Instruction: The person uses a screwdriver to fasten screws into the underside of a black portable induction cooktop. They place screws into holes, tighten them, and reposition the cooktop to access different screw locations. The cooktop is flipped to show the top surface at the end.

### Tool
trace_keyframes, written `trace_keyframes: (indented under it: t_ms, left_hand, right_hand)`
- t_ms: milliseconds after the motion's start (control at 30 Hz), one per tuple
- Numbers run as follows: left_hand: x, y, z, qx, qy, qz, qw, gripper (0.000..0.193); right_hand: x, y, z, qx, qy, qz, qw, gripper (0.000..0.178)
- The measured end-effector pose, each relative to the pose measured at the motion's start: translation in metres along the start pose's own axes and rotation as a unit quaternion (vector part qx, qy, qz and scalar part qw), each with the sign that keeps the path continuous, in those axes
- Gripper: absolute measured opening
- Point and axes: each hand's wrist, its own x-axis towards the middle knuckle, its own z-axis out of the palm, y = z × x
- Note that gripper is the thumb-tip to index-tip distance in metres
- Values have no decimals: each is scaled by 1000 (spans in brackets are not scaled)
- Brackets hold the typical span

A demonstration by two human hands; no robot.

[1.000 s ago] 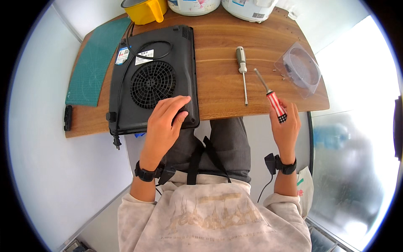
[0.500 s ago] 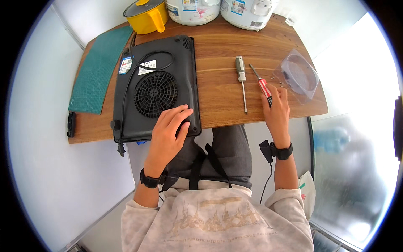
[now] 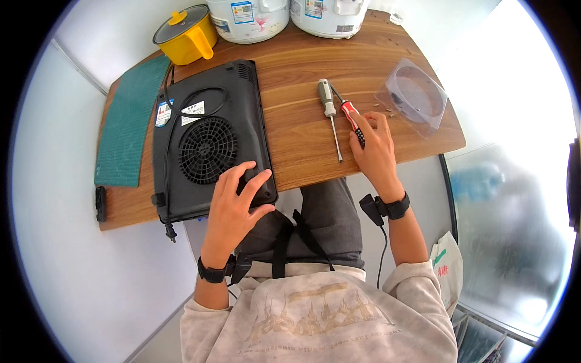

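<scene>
An upside-down black appliance [image 3: 245, 109], which looks like an induction cooker, lies on the left of the table with its round fan grille [image 3: 208, 150] facing up and its cord looped over it. My left hand [image 3: 235, 202] rests at its near right corner, fingers spread and holding nothing. My right hand [image 3: 376, 148] has its thumb and fingers around the handle of a screwdriver [image 3: 350, 112] with a red, white and black star-patterned grip. That screwdriver lies close beside a grey-handled screwdriver [image 3: 327, 100], its shaft pointing away from me and its tip near the grey handle.
A clear plastic container [image 3: 417, 97] stands at the right with small screws [image 3: 390, 112] beside it. Along the back are a yellow pot [image 3: 192, 39] and two white rice cookers [image 3: 251, 18]. A green cutting mat [image 3: 130, 121] and a small black object [image 3: 100, 204] lie at the left.
The view has shifted, so the table appears further left. My right hand has brought the red-handled screwdriver left, closer to the grey one. My left hand's fingers have spread wider at the appliance's corner.
</scene>
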Motion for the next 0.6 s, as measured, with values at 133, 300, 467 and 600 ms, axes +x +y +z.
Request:
trace_keyframes:
  t_ms: [133, 300, 467, 600]
  left_hand:
    - [-3, 7, -2, 56, -14, 8, 998, 84]
    - [-11, -2, 8, 121, 34, 43, 991, 90]
    - [-12, -3, 11, 98, 42, 47, 993, 87]
    - [-10, -6, 8, 99, 37, 59, 993, 79]
  right_hand:
    - [2, 0, 2, 7, -1, -4, 1000, 49]
    - [-2, 2, 12, 3, 13, -22, 1000, 52]
    - [-4, 3, 15, 29, 27, 14, 999, 52]
    - [-4, 3, 15, 35, 36, 12, 999, 51]
